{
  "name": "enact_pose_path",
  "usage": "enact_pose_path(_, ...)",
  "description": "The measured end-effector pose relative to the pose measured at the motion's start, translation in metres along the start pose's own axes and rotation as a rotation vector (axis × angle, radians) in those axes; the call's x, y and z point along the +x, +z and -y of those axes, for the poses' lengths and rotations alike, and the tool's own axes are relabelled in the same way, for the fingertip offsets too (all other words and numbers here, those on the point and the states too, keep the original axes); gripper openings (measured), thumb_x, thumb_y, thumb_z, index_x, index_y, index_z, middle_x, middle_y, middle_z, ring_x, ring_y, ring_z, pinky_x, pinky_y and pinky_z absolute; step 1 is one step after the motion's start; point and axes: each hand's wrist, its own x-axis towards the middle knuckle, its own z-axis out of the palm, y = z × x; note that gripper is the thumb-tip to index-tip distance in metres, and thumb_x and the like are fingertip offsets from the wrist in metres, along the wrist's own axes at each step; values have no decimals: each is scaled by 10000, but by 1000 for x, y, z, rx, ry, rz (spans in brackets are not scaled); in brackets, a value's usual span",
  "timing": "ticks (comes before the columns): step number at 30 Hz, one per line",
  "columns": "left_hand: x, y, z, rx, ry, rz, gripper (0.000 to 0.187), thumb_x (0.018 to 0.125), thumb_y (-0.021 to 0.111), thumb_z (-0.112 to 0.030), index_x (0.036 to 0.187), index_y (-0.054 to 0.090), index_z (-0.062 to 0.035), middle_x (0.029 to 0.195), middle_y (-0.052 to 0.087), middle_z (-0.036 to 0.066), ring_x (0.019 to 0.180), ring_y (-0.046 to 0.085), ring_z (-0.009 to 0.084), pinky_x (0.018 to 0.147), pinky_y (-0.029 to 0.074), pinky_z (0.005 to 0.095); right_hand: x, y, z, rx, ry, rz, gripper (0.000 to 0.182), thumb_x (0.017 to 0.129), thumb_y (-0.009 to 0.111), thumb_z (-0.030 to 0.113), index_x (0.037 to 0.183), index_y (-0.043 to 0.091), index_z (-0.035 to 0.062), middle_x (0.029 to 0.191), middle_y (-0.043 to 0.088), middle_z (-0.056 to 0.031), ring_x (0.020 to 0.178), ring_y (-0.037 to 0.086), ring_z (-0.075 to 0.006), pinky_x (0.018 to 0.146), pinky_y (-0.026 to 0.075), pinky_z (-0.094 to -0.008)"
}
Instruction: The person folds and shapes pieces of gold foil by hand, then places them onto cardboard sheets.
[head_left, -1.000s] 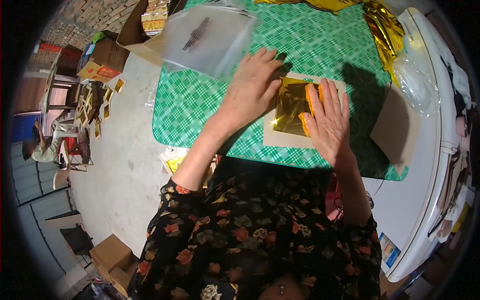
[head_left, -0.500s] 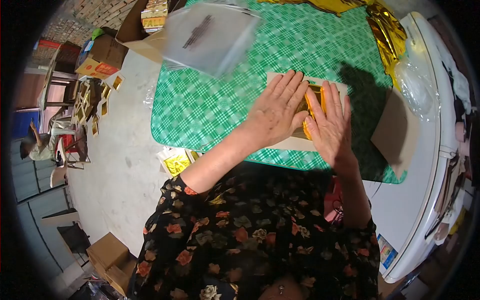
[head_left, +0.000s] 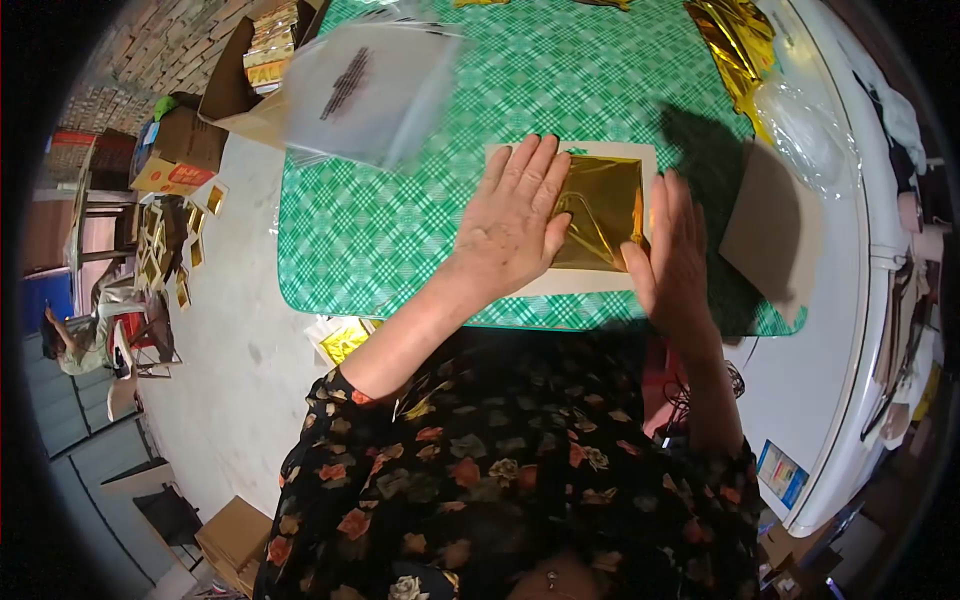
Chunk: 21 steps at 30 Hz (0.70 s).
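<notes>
A shiny gold foil sheet (head_left: 603, 205) lies on a larger beige card (head_left: 597, 281) on the green checked tablecloth (head_left: 400, 240). My left hand (head_left: 513, 215) rests flat, fingers stretched out, over the left part of the card and the foil's left edge. At the foil's right edge is my right hand (head_left: 673, 250), tilted on its side with fingers extended and the thumb apart, near the foil's lower right corner. Neither hand grips anything. The foil's left margin is partly hidden under my left hand.
Clear plastic bags (head_left: 375, 95) lie at the table's upper left. Crumpled gold film (head_left: 735, 50) and clear plastic wrap (head_left: 805, 140) sit at the right, above a brown board (head_left: 770, 230). A cardboard box (head_left: 235, 90) stands beyond the left edge; another person (head_left: 85, 345) sits far left.
My hands have moved apart, the left one leftward and the right one to the foil's right edge. More of the gold sheet shows between them. The camera view has shifted slightly.
</notes>
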Motion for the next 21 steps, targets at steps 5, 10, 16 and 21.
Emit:
enact_pose_path(5, 0, -2, -2, 17, 1, 4, 678, 1028, 582, -305, 1601, 392, 3, 1675, 376, 205, 1563, 334, 372, 1298, 233, 533, -53, -4, 13, -269, 125, 89, 887, 918, 698, 396, 1576, 326, -67, 1645, 340, -295, 1532, 334, -475, 1247, 233, -652)
enact_pose_path(10, -3, 0, -4, 15, -7, -18, 687, 1033, 575, -302, 1611, 374, 9, 1682, 366, 205, 1565, 334, 370, 1299, 231, 534, -67, 0, 27, -281, 169, 48, 918, 888, 738, 402, 1581, 335, -44, 1652, 354, -261, 1543, 350, -437, 1227, 248, -688)
enact_pose_path(16, -5, 4, -7, 41, -16, -36, 697, 1037, 571, -321, 1610, 369, 22, 1684, 362, 207, 1567, 332, 372, 1296, 235, 535, -68, 3, 28, -292, 159, 18, 917, 864, 758, 393, 1558, 362, -58, 1641, 365, -271, 1528, 368, -453, 1214, 271, -697)
enact_pose_path(21, -9, 0, -8, 44, -12, -17, 692, 1042, 562, -324, 1607, 370, 26, 1682, 364, 211, 1566, 331, 377, 1295, 239, 536, -70, 5, 34, -269, 162, 10, 909, 867, 756, 396, 1529, 377, -99, 1618, 378, -301, 1512, 373, -484, 1206, 275, -705)
